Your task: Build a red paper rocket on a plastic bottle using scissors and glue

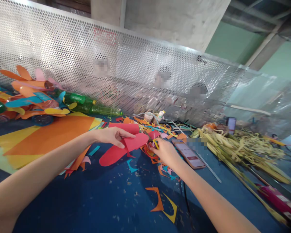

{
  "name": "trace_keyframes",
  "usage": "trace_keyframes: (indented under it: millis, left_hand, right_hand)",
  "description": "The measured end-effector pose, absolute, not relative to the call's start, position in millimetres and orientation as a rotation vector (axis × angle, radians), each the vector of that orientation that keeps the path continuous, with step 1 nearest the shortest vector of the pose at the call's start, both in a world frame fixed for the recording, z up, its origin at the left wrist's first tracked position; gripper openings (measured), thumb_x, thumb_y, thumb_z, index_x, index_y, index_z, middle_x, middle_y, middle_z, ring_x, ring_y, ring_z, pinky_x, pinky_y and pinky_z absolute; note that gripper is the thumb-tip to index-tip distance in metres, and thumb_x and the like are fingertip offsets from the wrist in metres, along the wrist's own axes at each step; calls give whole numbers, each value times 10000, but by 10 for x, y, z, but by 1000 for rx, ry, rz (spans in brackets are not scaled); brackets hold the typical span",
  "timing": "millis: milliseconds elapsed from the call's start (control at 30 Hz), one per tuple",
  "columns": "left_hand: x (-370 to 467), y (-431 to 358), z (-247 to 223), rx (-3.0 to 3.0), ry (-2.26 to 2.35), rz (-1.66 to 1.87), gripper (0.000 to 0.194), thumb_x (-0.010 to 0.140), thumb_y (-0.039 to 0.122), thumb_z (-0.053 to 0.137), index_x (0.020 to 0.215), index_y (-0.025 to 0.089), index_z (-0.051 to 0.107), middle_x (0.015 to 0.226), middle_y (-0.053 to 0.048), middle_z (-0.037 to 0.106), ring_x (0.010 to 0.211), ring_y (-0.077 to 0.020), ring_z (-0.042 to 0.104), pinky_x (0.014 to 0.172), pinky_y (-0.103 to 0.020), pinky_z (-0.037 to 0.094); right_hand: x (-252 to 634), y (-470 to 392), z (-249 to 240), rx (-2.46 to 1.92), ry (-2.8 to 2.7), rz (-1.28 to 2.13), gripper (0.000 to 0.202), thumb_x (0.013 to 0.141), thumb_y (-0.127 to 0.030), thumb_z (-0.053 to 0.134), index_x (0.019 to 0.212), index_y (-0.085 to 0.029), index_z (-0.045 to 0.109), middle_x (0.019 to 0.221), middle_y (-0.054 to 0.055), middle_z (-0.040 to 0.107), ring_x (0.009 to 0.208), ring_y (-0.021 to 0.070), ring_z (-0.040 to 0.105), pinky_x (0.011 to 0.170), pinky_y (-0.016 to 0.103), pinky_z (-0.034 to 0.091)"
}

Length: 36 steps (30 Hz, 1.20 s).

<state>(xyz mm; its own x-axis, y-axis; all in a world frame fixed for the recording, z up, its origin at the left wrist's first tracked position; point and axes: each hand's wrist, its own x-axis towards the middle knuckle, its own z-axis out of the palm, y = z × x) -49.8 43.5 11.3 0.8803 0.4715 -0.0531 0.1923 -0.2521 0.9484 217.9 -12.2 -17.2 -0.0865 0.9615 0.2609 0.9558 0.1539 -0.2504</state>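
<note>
Red paper (116, 152), partly cut into rounded petal shapes, lies under and between my two hands. My left hand (113, 136) has its fingers pressed on the red paper near its upper middle. Yellow-handled scissors (156, 143) are in my right hand (161, 149), its fingers wrapped round the handles. Their blades point up and left toward the right end of the red paper. Curled paper scraps (151, 155) lie just beneath my right hand.
Orange and yellow sheets (50, 132) and a paper-flower bottle craft (36, 94) are at left. A phone (189, 153) and dried husks (228, 145) lie at right. A perforated metal panel (135, 64) runs behind, with people beyond. Orange offcuts (157, 199) lie in front.
</note>
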Motion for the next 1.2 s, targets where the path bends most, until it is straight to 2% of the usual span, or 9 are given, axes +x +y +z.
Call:
trace_keyframes:
  millis: [133,300,433,567,733,867,967,1033,1200]
  left_hand:
    - [-469,423,94,1760,417,307,555,711,126,638,1222,286,496,1295,-20,501,1108,-193,510,864,-314,415]
    - [-433,396,70,1774,382,336,561,726,132,629,1246,274,474,1298,-37,494,1087,-189,518,851,-299,418]
    - [-413,356,69,1881,414,282,644,726,211,646,1309,298,386,1295,-56,478,913,-176,580,725,-280,453]
    - [-452,377,68,2022,523,276,792,687,274,683,1355,349,263,1248,-52,476,833,-149,564,729,-281,440]
    - [-565,487,32,2199,620,-5,798,645,333,700,1339,322,307,887,0,610,715,-156,554,628,-245,423]
    - [-586,515,0,2264,650,-46,632,635,393,693,1223,287,487,861,-8,644,701,-162,583,606,-234,435]
    - [-559,525,8,2316,725,147,362,745,470,569,1002,224,636,830,-21,672,734,-160,612,650,-227,450]
    - [-550,554,33,2344,871,377,346,803,473,484,909,197,663,781,-20,683,708,-149,620,647,-219,453]
    - [-650,716,86,2393,1339,812,393,814,458,447,1030,181,623,1024,-47,653,898,-182,595,788,-248,430]
  right_hand:
    - [2153,-110,-166,-1687,-2027,208,289,710,-138,556,997,-129,589,1040,143,618,1027,261,540,904,384,376]
    - [2023,-144,-84,-1407,-1788,824,337,881,-306,315,1127,-191,514,898,65,669,788,160,637,725,311,511]
    - [1931,-171,-134,-1232,-1369,1160,287,735,-394,592,943,-202,545,879,45,638,727,155,614,609,258,513]
    - [1965,-155,-191,-1329,-1395,1088,214,682,-318,607,824,-203,495,795,-8,586,674,133,585,552,236,494]
    - [2026,-198,-167,-1441,-1612,1087,362,610,-114,571,951,-214,506,790,-36,581,551,100,562,489,214,455]
    - [2016,-226,-183,-1547,-2067,646,460,645,-72,508,1077,-228,545,884,16,616,634,129,588,599,257,458]
    - [2008,-207,-218,-1505,-2227,409,206,685,-119,516,834,-193,636,832,38,653,779,181,599,703,284,434]
    - [2010,-190,-237,-1484,-2270,388,129,719,-167,506,759,-191,626,797,36,660,753,183,601,684,282,426]
    - [2008,-184,-274,-1462,-2229,340,87,763,-193,449,804,-200,526,720,3,607,634,149,564,598,255,410]
